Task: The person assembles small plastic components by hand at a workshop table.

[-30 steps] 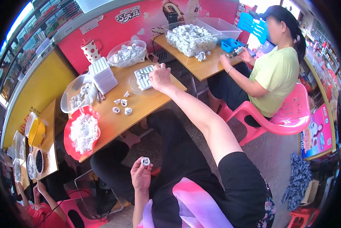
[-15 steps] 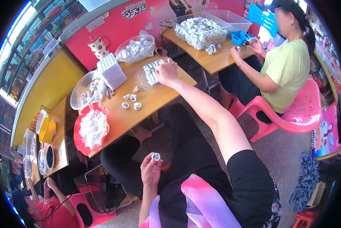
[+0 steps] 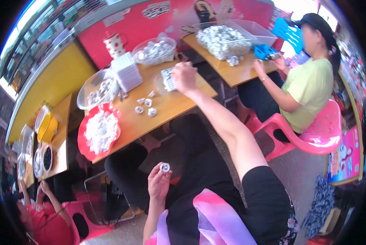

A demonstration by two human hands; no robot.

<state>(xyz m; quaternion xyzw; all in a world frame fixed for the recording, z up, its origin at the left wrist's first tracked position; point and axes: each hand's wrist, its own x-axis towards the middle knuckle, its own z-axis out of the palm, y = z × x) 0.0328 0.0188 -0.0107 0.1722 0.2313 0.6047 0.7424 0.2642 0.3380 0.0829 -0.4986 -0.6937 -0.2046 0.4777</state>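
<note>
Your L hand (image 3: 158,181) is up nr your lap, near side of the table, thumb & fingers pinching a small round white pc (image 3: 164,167), its open face w/ a dark bit in the middle turned up. Your R hand (image 3: 185,77) is stretched out to the far right part of the table (image 3: 187,101), fingers bent over the right side of a white tray (image 3: 164,80) w/ small pcs in rows; can't tell if the fingertips pinch anything, as the hand hides them. Left of the tray, nr the table's near edge, are a few loose white pcs (image 3: 152,112). Farther left there's a stack of white trays (image 3: 126,73), then a clear tub (image 3: 82,98) w/ grey-white pcs, & nearer you a red dish (image 3: 82,132) heaped w/ small white bits. On the far side: another clear tub (image 3: 139,60) w/ more pcs, & a dotted cup (image 3: 114,46) to its left. On your right, a co-worker (image 3: 307,83) in a yellow top sits at a 2nd table (image 3: 236,76), a big clear bin of white pcs (image 3: 221,43) on its far part
</note>
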